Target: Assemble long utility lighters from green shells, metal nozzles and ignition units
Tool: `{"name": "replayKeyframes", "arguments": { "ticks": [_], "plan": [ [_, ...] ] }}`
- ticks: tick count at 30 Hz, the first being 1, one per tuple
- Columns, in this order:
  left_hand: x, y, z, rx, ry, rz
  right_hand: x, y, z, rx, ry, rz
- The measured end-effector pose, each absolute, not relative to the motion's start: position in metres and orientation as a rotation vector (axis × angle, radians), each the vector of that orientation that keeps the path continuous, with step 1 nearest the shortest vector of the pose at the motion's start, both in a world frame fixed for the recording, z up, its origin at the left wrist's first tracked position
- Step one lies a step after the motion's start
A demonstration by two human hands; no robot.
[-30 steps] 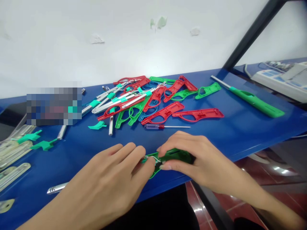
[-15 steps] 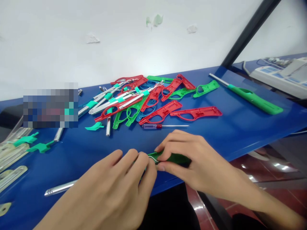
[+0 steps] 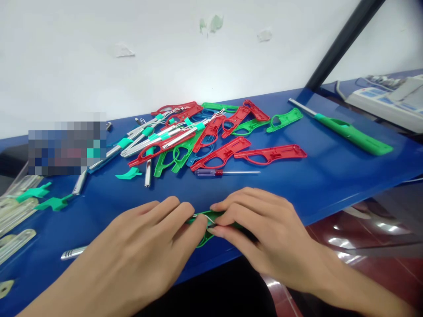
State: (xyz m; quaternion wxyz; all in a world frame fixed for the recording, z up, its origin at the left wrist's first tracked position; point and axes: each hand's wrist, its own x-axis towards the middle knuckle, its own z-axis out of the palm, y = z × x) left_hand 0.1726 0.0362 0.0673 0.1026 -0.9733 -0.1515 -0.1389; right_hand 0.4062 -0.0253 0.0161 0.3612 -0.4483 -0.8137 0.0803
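In the head view, a green lighter handle half (image 3: 206, 240) lies between my two hands at the table's front edge. My left hand (image 3: 145, 246) is closed around its left part, its fingers hiding much of it. A silver metal tube (image 3: 73, 252) sticks out to the left from beneath that hand. A thin white wire (image 3: 209, 218) crosses the handle half between the hands. My right hand (image 3: 264, 224) is closed over the right part, with thumb and index finger pinched beside the wire. Whatever sits between those fingertips is too hidden to make out.
Beyond my hands lies a screwdriver (image 3: 218, 173). Behind it are red handle halves (image 3: 274, 154), green ones and wired silver tubes (image 3: 142, 147). An assembled green lighter (image 3: 357, 134) rests at the right. Clear plastic parts (image 3: 16, 246) and turquoise pieces (image 3: 54, 203) are at the left.
My left hand has shifted left and its fingers have drawn back, so more of the green handle half and wire shows. My right hand keeps pinching beside the wire.
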Motion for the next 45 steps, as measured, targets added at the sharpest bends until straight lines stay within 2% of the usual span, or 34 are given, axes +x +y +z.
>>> {"name": "replayKeyframes", "arguments": {
  "ticks": [11, 21, 27, 38, 45],
  "plan": [
    [0.17, 0.041, 0.066, -2.989, -0.509, -0.262, 0.406, -0.024, 0.013, -1.144, -2.141, 0.203],
    [0.176, 0.019, 0.055, -2.729, -0.368, -0.358, 0.404, -0.025, 0.015, -1.188, -2.129, 0.187],
    [0.178, 0.021, 0.062, -2.756, -0.29, -0.319, 0.404, -0.026, 0.014, -1.189, -2.086, 0.217],
    [0.176, 0.037, 0.067, -2.887, -0.37, -0.458, 0.405, -0.025, 0.013, -1.208, -2.087, 0.245],
    [0.167, 0.042, 0.064, -2.969, -0.382, -0.326, 0.405, -0.026, 0.015, -1.232, -2.079, 0.282]
  ]
}}
